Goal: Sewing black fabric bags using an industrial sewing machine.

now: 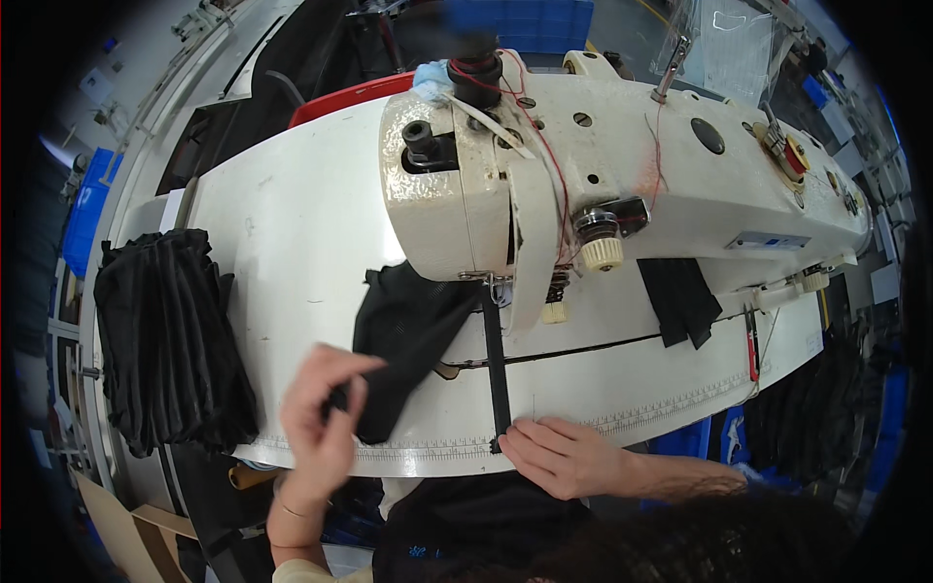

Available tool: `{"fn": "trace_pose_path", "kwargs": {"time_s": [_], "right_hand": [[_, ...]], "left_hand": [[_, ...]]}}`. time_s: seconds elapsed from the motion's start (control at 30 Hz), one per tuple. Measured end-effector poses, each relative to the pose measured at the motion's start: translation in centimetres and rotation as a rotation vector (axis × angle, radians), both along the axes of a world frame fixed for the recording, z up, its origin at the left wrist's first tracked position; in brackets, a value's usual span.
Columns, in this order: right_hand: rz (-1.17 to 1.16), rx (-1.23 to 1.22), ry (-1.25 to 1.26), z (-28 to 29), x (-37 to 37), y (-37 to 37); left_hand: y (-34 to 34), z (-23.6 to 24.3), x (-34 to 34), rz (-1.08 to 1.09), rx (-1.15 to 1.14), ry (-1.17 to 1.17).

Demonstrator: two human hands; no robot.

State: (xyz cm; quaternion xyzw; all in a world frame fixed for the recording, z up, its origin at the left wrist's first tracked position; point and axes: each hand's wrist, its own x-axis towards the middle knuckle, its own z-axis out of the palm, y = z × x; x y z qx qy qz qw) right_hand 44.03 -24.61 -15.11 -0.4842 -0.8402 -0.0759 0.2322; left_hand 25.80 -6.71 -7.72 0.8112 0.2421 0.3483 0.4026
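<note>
A narrow black fabric strip (497, 374) runs from under the presser foot of a white sewing machine (452, 219) toward the table's near edge. My right hand (564, 457) is closed on the strip's near end, fingers pressed together. To the left of the strip, a black fabric piece (408, 335) lies flat, its far edge by the needle area. Over this piece's left edge is my left hand (319, 428), slightly blurred, with fingers curled. Something dark shows inside the curl, too unclear to name.
A thick stack of black fabric pieces (170, 345) hangs over the table's left side. Smaller black pieces (678, 299) lie under the machine arm, near red-handled snips (751, 345). A ruler tape (632, 420) follows the front edge. Behind the table are a red bin (350, 100) and a blue crate (544, 24).
</note>
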Motion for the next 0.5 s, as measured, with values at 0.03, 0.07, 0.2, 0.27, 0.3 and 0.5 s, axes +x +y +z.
{"fn": "trace_pose_path", "kwargs": {"time_s": [0.03,0.07,0.2,0.27,0.3,0.5], "right_hand": [[0.004,-0.007,-0.003,-0.1,-0.1,-0.1],[-0.005,-0.021,0.003,-0.2,-0.2,-0.2],[-0.037,-0.078,0.057,-0.4,-0.2,-0.5],[-0.042,-0.062,0.082,-0.5,-0.2,-0.6],[-0.049,-0.073,0.115,-0.5,-0.1,-0.6],[-0.035,-0.053,0.107,-0.6,0.1,-0.5]], "left_hand": [[1.1,0.8,0.2,0.078,0.066,0.060],[1.1,1.5,0.0,0.064,0.122,0.173],[-2.1,0.2,-0.2,-0.439,0.899,0.336],[-4.3,-2.5,0.1,-0.495,0.965,0.399],[-4.9,-3.6,0.1,-0.484,0.924,0.385],[-6.0,-6.1,0.5,-0.463,0.877,0.373]]}}
